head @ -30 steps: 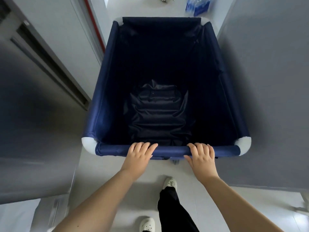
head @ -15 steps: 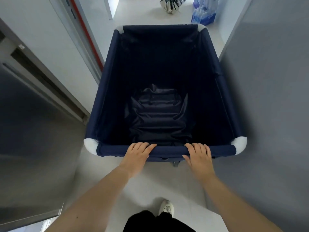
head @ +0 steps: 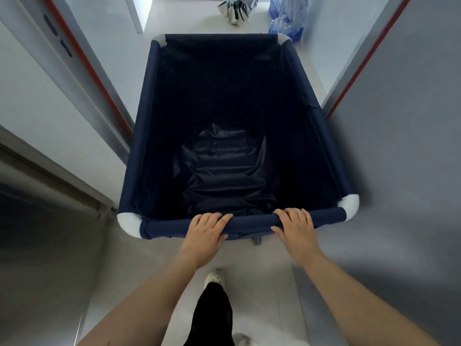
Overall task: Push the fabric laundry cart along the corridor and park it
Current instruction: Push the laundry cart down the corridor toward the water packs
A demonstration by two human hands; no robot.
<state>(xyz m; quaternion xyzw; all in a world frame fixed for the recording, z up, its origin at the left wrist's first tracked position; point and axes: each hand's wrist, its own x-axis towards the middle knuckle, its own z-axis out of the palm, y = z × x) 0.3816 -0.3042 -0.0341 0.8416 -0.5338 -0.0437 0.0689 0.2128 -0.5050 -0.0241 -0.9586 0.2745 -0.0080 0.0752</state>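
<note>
A navy fabric laundry cart [head: 147, 126] with white corner pieces fills the middle of the view, standing in a narrow corridor. It holds only crumpled dark lining at its bottom. My left hand [head: 205, 229] grips the near top rail left of centre. My right hand [head: 295, 226] grips the same rail right of centre. Both hands have their fingers curled over the rail.
Grey walls close in on both sides, with red-edged door frames on the left [head: 99, 78] and right [head: 359, 68]. Ahead on the pale floor lie a folded umbrella [head: 234, 11] and a pack of water bottles [head: 287, 23]. My white shoe [head: 215, 277] is below the cart.
The cart has rolled forward along the corridor, past the left door frame. The umbrella and bottle pack have come closer. Both hands keep the same grip on the rail.
</note>
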